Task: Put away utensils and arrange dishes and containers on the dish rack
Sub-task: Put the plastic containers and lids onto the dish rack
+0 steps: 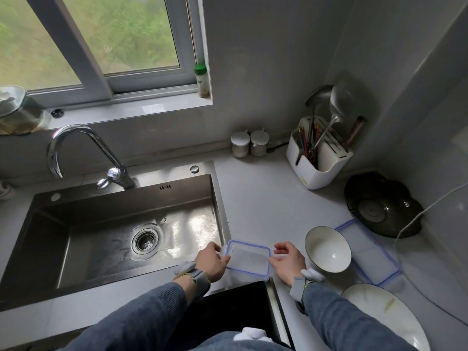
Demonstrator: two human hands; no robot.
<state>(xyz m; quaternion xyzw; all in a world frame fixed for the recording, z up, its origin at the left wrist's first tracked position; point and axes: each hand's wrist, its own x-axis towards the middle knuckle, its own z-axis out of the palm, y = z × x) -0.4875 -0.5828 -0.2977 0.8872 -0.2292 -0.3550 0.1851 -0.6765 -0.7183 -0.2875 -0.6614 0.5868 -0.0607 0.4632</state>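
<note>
Both hands are on the small clear container (247, 259) with the blue-edged rim, which sits on the counter (266, 198) just at the right corner of the sink (121, 224). The left hand (211, 262) has its grip closed on the container's left end, fingers curled round the latch there; the right hand (288, 262) has its fingers loosely curved at the right end, touching or just short of it, and whether that grip has closed I cannot tell. The step in hand looks like picking up or closing this container, an early step, since most of the dishes lie unplaced. Just right of the right grip stands a white bowl (328, 249), tilted on its side, and right of that, nearer the person, a white plate (385, 315). Beyond the bowl lies a larger flat lid (367, 254) with the same blue edging. Farther off from the grip, a dark round dish (382, 206) leans by the wall, and farthest, at the back, the white utensil holder (316, 158) already carries a ladle, a spatula and chopsticks. No dish rack shows plainly here. The next move probably calls for a firm two-sided hold, a level lift, and carrying the container clear of the bowl.
</note>
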